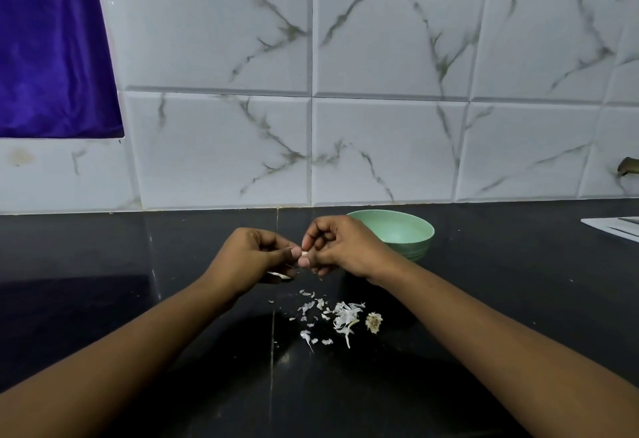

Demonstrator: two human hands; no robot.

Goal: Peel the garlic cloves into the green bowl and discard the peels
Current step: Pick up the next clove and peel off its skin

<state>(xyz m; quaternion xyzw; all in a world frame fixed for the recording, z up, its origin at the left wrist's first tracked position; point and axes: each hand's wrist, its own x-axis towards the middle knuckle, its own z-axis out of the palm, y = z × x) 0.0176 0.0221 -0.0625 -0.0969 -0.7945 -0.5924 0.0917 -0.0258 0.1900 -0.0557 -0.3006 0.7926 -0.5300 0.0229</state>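
black countertop (138,299) | green bowl (408,233) at back | garlic peels (340,316) | root stub (374,322) beside peels

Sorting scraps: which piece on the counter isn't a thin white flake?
The tan, bristly garlic root stub at the pile's right end; the peels are flat and white.

Left hand (252,257) and right hand (340,247) meet, fingers (292,252) pinching.

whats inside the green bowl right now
Inside the green bowl the visible part looks bare, no cloves showing. The right hand covers its left part, so anything there cannot be seen.
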